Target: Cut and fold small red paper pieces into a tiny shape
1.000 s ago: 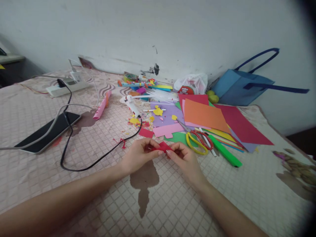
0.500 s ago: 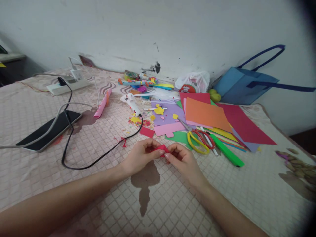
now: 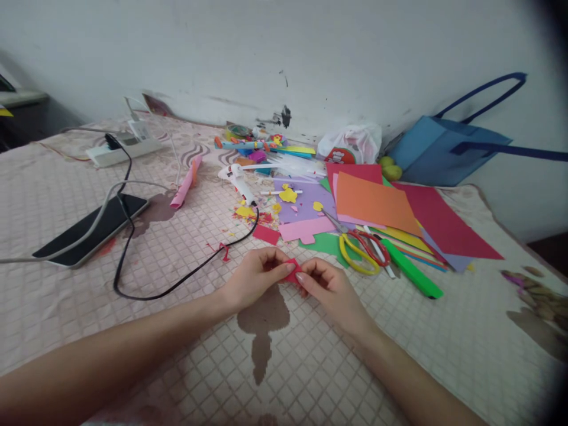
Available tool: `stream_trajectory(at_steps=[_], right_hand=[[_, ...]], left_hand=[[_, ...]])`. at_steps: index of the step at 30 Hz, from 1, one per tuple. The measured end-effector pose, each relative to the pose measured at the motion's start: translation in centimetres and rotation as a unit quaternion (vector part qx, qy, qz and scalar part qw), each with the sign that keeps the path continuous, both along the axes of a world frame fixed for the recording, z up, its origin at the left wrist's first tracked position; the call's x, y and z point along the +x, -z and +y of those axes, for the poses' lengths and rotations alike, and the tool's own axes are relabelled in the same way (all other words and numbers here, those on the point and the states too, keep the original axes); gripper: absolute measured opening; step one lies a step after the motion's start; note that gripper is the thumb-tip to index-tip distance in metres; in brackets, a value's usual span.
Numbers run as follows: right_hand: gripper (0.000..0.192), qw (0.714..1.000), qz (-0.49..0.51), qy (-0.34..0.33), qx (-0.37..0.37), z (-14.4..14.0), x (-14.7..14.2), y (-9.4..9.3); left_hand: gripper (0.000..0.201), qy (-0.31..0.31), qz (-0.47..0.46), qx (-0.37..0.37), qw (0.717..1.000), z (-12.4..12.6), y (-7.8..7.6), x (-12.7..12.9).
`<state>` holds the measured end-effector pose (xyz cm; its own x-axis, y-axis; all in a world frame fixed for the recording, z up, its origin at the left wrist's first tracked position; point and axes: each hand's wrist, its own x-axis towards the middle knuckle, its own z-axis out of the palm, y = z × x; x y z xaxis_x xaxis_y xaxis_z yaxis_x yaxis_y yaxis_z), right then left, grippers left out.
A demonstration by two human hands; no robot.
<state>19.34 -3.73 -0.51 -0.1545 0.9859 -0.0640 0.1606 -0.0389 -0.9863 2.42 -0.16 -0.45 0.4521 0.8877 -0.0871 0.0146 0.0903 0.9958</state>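
Between both hands is a small red piece of paper [image 3: 292, 270], pinched above the table. My left hand [image 3: 258, 277] grips its left side with thumb and fingers. From the right, my right hand [image 3: 327, 286] pinches the other edge, the thumb on the near face. Fingers cover part of the paper, so its full shape is hidden. Just beyond the hands lie a flat red paper strip [image 3: 266, 235], a pink cut strip [image 3: 307, 229] and a green sheet [image 3: 327, 245]. Scissors [image 3: 360, 255] with yellow and red handles rest to the right of them.
A white glue gun [image 3: 242, 186] trails a black cord near my left hand. At left are a tablet-like dark device [image 3: 91, 232] and a power strip [image 3: 124, 152]. Coloured sheets [image 3: 377, 204], a green cutter [image 3: 412, 270] and a blue bag [image 3: 448, 151] occupy the right.
The red paper shows more of its face between the fingertips, and the fingers have shifted slightly. The whole view has moved a little; the other things lie as before.
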Motion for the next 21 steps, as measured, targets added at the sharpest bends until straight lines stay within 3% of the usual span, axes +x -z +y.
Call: stream_trajectory(at_steps=[21], right_hand=[[0.015, 0.997, -0.063, 0.004, 0.053, -0.14, 0.03, -0.61]], left_hand=[[0.013, 0.011, 0.044, 0.091, 0.995, -0.37, -0.53, -0.16]])
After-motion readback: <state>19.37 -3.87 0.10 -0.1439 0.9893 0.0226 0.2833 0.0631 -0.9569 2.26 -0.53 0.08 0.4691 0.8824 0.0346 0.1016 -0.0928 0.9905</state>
